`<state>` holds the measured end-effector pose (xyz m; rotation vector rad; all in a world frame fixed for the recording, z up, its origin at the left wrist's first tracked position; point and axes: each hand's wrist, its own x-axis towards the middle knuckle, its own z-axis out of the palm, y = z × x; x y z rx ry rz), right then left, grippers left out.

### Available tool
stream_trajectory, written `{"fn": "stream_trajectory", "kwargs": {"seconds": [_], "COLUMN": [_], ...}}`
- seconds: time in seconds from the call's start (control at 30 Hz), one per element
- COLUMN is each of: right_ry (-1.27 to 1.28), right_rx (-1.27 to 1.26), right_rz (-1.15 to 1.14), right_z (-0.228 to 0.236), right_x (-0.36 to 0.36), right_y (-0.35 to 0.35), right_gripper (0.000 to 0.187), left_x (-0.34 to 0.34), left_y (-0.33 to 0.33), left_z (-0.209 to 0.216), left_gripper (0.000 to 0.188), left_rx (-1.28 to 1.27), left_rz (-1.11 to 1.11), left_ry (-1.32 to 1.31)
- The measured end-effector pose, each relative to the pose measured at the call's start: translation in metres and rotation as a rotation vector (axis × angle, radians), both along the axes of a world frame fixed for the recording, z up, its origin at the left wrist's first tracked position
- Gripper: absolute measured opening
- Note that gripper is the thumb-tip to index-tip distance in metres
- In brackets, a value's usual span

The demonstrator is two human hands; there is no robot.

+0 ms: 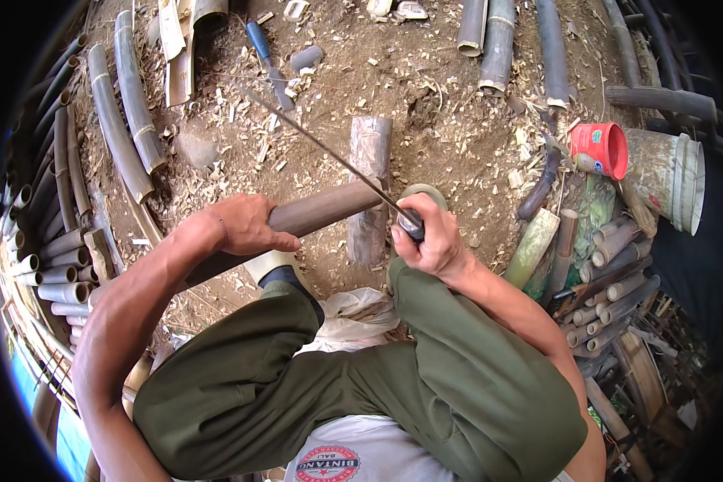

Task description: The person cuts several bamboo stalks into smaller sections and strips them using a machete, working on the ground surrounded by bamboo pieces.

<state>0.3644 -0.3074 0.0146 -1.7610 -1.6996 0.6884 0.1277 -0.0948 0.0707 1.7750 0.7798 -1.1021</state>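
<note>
Head view, left hand (247,223) gripping bamboo pole (325,206), right hand (438,245) holding long-bladed tool (329,153)

Brn dirt flr (474,157) w/ pale wood chips (516,178)

You wear olive-green trousers (490,377), creased across the lower centre of the frame, and a pale grey shirt (394,450) bearing a round red emblem (328,455) at the bottom edge. A thin dark band (222,229) circles your left wrist (212,230), left of centre; a dark blue sock (285,275) meets a pale shoe (265,263) nearby.
</note>
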Motion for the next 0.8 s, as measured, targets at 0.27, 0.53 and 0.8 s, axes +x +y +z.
{"fn": "stream_trajectory", "kwargs": {"seconds": [0.27, 0.53, 0.8], "right_ry": [0.193, 0.112, -0.117], "right_rx": [0.016, -0.329, -0.108], "right_rz": [-0.05, -0.043, -0.032], "right_z": [0.024, -0.021, -0.023], "right_x": [-0.009, 0.017, 0.009], "right_y": [0.013, -0.003, -0.003], "right_gripper": [0.037, 0.034, 0.029], "left_x": [-0.012, -0.002, -0.005], "left_y": [0.0, -0.002, -0.017], "left_z": [-0.003, 0.002, 0.01], "left_gripper": [0.08, 0.074, 0.057], "left_rx": [0.008, 0.182, 0.439], "left_rz": [0.053, -0.1, -0.177], "left_ry": [0.02, 0.078, -0.067]}}
